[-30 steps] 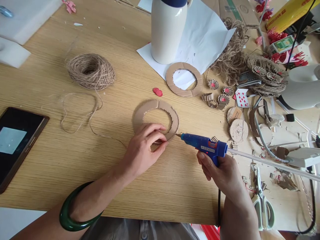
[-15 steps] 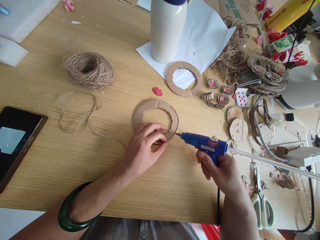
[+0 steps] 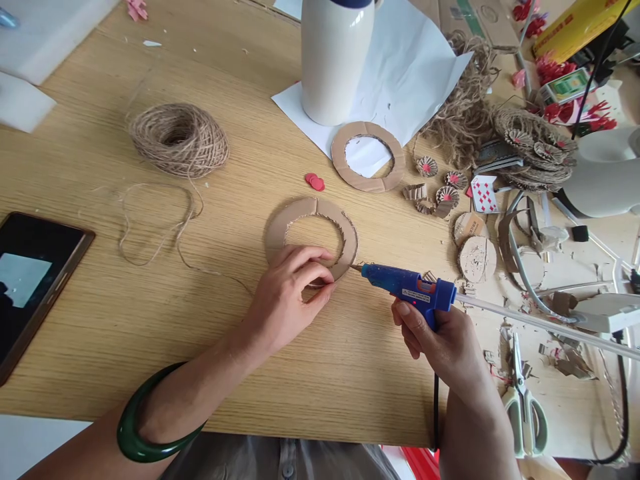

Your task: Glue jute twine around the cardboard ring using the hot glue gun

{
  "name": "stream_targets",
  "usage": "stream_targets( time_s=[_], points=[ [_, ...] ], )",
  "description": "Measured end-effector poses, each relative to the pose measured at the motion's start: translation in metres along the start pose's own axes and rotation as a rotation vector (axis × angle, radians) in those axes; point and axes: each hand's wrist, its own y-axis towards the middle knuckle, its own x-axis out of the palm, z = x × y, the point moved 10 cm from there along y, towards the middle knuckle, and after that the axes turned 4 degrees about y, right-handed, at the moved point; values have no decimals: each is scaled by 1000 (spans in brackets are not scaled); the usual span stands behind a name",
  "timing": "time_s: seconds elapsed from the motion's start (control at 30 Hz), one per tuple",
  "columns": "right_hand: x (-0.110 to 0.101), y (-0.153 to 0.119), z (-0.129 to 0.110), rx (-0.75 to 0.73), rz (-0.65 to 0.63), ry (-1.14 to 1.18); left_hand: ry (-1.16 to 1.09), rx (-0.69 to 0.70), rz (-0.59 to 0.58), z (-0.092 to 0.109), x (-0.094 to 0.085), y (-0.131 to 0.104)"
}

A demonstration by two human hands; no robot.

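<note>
My left hand grips the lower edge of a flat cardboard ring on the wooden table, its fingers reaching over the rim. Twine trails from a ball toward this hand, where its end is hidden. In my right hand is a blue glue gun, its fingers wrapped round the handle. The gun's nozzle points left, at the ring's lower right outer edge. A clear glue stick extends from the back of the gun.
A second cardboard ring lies partly on white paper, beside a white bottle. Red discs sit between the rings. At right are scissors, cardboard discs and frayed twine. A phone lies at left.
</note>
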Motion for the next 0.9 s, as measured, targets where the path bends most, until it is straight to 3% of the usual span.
stream_targets(
  time_s=[0.9],
  points=[
    [1, -2, -1, 9, -22, -22, 1, 6, -3, 0, 0, 0]
  ],
)
